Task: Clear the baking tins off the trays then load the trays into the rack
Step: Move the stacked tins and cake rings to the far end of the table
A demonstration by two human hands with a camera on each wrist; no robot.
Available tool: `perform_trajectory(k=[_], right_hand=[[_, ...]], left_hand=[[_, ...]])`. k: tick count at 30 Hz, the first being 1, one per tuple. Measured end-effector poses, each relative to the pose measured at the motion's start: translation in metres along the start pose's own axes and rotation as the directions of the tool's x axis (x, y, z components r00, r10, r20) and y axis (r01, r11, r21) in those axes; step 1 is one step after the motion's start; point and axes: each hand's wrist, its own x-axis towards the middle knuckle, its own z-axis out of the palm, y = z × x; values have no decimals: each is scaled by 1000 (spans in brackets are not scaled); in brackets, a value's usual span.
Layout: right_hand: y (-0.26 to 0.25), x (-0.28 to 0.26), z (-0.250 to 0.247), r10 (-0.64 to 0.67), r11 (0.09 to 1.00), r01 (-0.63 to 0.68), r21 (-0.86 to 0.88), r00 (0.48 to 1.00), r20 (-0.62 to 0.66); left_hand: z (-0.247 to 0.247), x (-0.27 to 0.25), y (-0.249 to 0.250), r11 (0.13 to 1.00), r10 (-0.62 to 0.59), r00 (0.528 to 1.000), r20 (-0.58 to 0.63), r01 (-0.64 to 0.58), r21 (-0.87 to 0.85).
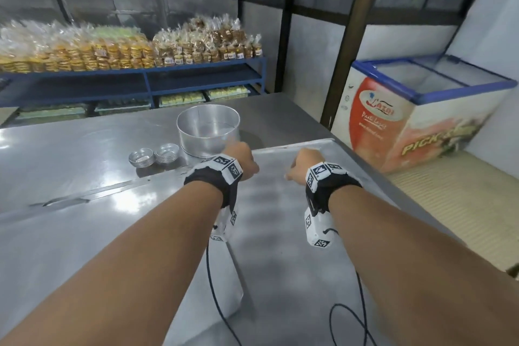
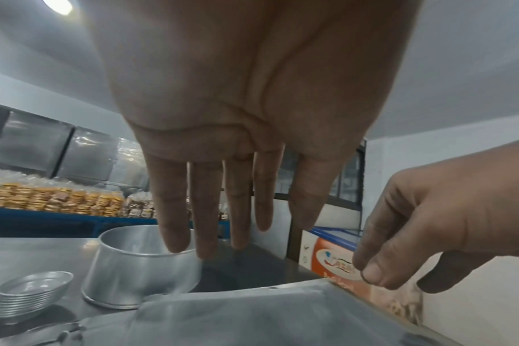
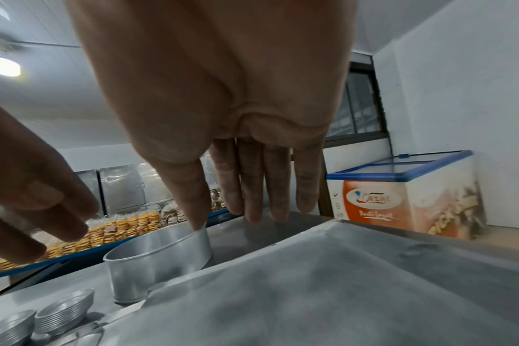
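Observation:
A large flat metal tray (image 1: 295, 219) lies bare on the right part of the steel table (image 1: 70, 233). Just beyond its far left corner stands a tall round baking tin (image 1: 207, 132), with two stacks of small fluted tins (image 1: 141, 157) (image 1: 167, 153) to its left. My left hand (image 1: 243, 160) hovers over the tray's far left corner, beside the round tin (image 2: 139, 269); its fingers (image 2: 208, 210) hang straight and hold nothing. My right hand (image 1: 302, 163) hovers over the tray's far edge (image 3: 311, 292), fingers (image 3: 252, 187) straight down and empty.
A chest freezer (image 1: 421, 109) stands on the floor right of the table. A blue shelf (image 1: 196, 64) piled with bagged biscuits runs along the far wall. A brown pillar (image 1: 348, 64) rises behind the table's far right corner. No rack is in view.

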Motion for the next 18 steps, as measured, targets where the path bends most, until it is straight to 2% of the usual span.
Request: perform_trajectory(k=[5, 10, 13, 15, 18], right_hand=[[67, -66, -20, 79, 997, -78, -25, 997, 26], [167, -127, -22, 183, 983, -184, 17, 983, 26], [220, -154, -21, 258, 963, -258, 71, 966, 16], [242, -174, -26, 342, 940, -342, 10, 940, -2], [269, -195, -32, 397, 916, -395, -65, 917, 25]], left_hand=[[20, -57, 55, 994, 108, 994, 35, -108, 11], [67, -108, 133, 981, 184, 980, 80, -179, -70], [100, -126, 174, 977, 192, 971, 140, -176, -117], [122, -137, 200, 979, 181, 968, 173, -160, -127], [151, -151, 233, 981, 152, 968, 200, -124, -147]])
